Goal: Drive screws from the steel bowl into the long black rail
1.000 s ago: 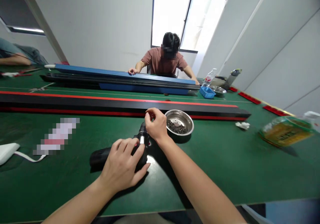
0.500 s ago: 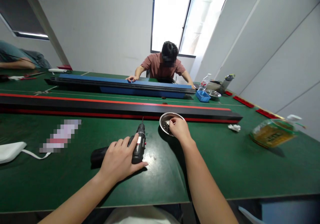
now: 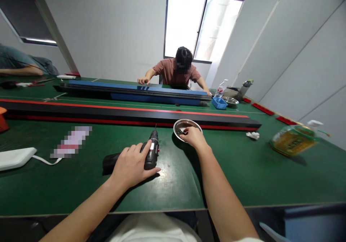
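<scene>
A black cordless drill (image 3: 152, 152) lies on its side on the green table, its bit pointing away from me. My left hand (image 3: 132, 164) is wrapped over its handle, with the thumb stretched out on the table side. To the right, my right hand (image 3: 193, 136) reaches into a round metal bowl (image 3: 199, 124), fingers pinched together. Small dark pieces, probably screws, lie in the bowl; what the fingertips hold is hidden. Just beyond both hands runs a long black bar with red edges (image 3: 129, 114).
Across the table a co-worker (image 3: 167, 70) leans over long blue and black bars (image 3: 162, 95). A blue tray (image 3: 219, 103) and a plastic bottle (image 3: 221, 88) stand at the back right. Nearer are crumpled tissue (image 3: 253, 135), a jug of yellow liquid (image 3: 293, 141) and a white device (image 3: 17, 158).
My right hand stays in the bowl, its fingers shifted slightly; the left stays on the drill. The view has shifted a little, showing an orange object at left. The co-worker's hand has lifted off the bar.
</scene>
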`<move>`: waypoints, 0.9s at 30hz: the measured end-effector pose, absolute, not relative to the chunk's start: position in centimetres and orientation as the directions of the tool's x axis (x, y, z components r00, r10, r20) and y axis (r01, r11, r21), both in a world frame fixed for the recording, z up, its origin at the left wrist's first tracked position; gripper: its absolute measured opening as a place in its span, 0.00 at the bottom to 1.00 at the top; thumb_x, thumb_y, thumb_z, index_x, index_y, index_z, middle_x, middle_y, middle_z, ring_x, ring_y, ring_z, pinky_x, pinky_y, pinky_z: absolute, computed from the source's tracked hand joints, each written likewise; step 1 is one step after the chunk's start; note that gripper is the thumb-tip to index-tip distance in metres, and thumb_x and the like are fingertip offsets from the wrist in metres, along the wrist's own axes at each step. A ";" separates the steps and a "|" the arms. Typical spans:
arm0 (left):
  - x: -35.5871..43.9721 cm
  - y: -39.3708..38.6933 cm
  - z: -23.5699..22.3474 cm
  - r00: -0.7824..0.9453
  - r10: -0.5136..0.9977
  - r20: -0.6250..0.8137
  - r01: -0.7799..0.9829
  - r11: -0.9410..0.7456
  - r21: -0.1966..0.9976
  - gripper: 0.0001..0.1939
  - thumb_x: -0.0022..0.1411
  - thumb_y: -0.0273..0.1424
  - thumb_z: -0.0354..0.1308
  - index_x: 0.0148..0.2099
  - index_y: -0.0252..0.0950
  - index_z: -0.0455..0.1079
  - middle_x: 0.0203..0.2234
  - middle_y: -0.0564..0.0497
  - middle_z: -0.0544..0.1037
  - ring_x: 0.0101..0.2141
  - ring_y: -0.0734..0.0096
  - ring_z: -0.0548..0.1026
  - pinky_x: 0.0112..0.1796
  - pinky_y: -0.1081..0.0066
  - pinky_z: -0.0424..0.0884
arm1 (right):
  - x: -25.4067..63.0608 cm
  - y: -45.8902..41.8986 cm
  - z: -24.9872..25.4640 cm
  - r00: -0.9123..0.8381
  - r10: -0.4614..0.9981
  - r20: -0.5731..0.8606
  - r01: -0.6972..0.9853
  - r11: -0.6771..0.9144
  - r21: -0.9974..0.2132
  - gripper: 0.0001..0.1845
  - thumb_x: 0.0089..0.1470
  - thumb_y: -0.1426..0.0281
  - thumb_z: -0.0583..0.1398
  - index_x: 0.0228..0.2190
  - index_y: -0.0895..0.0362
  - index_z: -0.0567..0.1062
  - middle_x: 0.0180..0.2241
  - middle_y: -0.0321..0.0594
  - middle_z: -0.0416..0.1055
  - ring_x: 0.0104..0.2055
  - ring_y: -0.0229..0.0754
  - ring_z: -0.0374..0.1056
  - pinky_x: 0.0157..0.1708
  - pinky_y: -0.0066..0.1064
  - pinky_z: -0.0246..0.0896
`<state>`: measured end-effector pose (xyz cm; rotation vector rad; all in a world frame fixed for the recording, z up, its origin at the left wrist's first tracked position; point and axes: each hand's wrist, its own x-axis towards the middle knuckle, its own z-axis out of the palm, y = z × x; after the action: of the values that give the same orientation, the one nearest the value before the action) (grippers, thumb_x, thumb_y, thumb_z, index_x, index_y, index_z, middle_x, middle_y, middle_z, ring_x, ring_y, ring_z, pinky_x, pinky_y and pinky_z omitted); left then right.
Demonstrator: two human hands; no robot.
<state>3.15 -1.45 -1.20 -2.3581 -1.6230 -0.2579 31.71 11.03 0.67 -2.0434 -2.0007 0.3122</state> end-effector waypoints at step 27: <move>3.1 -1.5 -1.2 0.355 0.888 0.293 0.935 -0.342 -0.096 0.49 0.63 0.62 0.57 0.75 0.36 0.61 0.53 0.36 0.80 0.49 0.44 0.78 0.46 0.55 0.69 | 31.3 11.4 0.8 0.111 0.976 0.189 0.892 -0.014 -0.451 0.13 0.67 0.68 0.62 0.43 0.56 0.88 0.45 0.51 0.84 0.49 0.50 0.80 0.51 0.34 0.67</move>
<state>3.13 -1.50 -1.19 -2.3720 -1.6324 -0.2755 31.31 11.40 0.83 -1.9367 -1.8119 0.2407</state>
